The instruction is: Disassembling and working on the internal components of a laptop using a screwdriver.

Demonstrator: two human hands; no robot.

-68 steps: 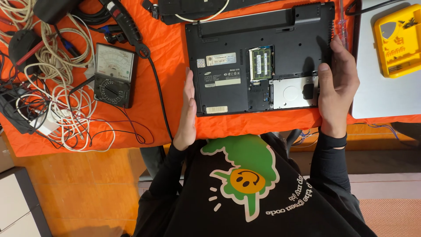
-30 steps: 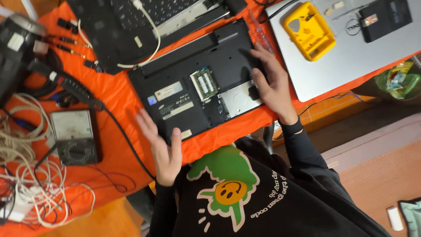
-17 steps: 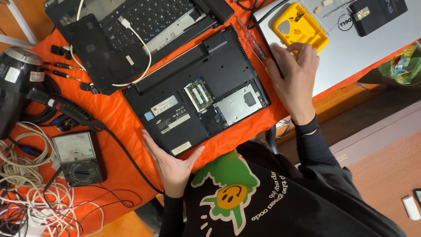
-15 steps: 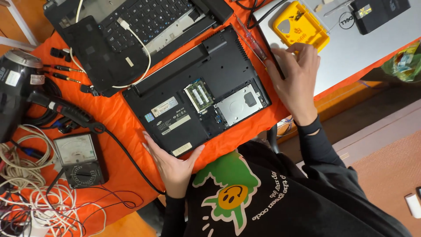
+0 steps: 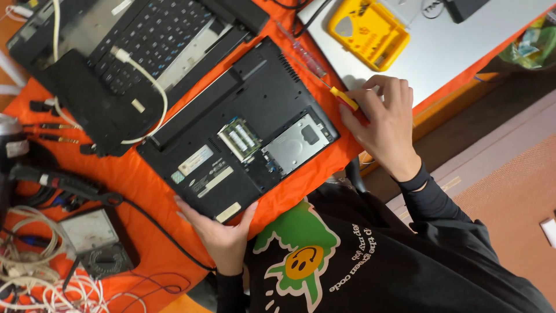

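Crowding the upturned laptop: keyboard, multimeter, cables.

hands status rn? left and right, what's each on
Left hand: open, flat against the near edge of the upturned black laptop, not gripping.
Right hand: fingers closing around a screwdriver with a yellow and red handle.

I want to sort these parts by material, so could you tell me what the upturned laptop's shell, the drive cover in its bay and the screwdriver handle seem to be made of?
Laptop shell: matte black plastic, apparently, with a dull, even surface. Drive cover: probably bare metal, silvery with a soft sheen. Screwdriver handle under the right hand: glossy yellow and red, likely plastic; the part further along looks clear.
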